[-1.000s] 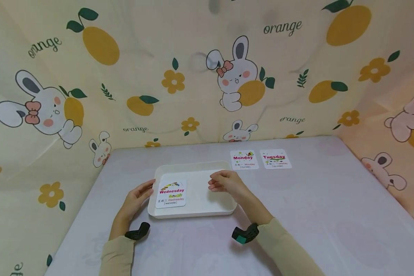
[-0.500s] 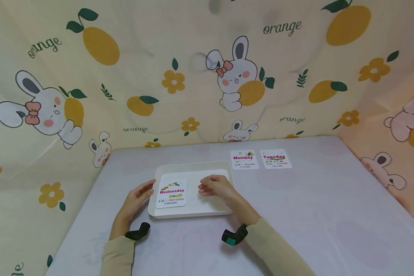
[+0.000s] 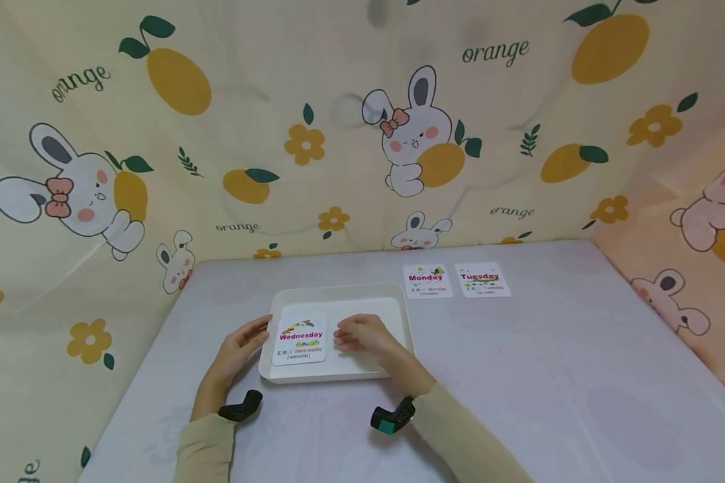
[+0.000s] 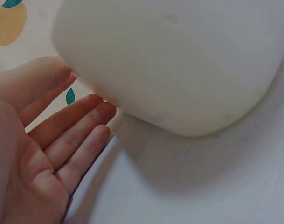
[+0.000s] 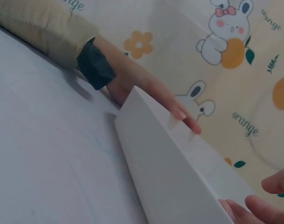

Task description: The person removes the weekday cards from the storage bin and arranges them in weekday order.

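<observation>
A white tray (image 3: 344, 374) lies on the table, with a Wednesday card (image 3: 301, 339) flat in its left part. My left hand (image 3: 234, 352) touches the tray's left side with its fingers nearly straight. The left wrist view shows those fingertips (image 4: 108, 110) against the tray wall (image 4: 179, 70). Over the tray's right part, just right of the card, is my right hand (image 3: 371, 341); its fingers are loosely bent and hold nothing visible. Only a few fingertips of the right hand (image 5: 267, 207) appear in the right wrist view, above the tray wall (image 5: 165, 158).
Behind the tray and to its right, a Monday card (image 3: 427, 285) and a Tuesday card (image 3: 482, 287) lie side by side. The pale table (image 3: 550, 376) meets a patterned cloth backdrop (image 3: 338, 134) at the back and on both sides.
My right hand has moved left and slightly nearer to me across the tray, toward the Wednesday card. The left hand, tray and cards have stayed in place.
</observation>
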{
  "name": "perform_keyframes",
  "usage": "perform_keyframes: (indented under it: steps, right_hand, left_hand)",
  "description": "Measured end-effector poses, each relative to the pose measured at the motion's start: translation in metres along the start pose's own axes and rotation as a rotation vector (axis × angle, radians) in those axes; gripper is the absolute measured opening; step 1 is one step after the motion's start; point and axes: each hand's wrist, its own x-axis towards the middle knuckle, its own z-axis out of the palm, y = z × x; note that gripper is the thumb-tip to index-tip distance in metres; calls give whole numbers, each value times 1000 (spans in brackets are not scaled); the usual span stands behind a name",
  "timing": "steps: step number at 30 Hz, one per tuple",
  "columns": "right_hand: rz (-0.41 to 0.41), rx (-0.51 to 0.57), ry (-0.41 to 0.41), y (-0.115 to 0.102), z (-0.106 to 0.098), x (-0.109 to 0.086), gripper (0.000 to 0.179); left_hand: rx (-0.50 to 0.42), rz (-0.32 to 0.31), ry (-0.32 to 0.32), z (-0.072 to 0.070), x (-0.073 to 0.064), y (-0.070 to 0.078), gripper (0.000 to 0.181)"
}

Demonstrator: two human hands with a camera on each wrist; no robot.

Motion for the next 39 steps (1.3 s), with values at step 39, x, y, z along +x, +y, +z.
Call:
perform_keyframes:
  steps: [39]
  right_hand:
    - [121, 30, 194, 12, 30, 13, 25]
  left_hand:
    - [-46, 37, -34, 0, 1, -2, 56]
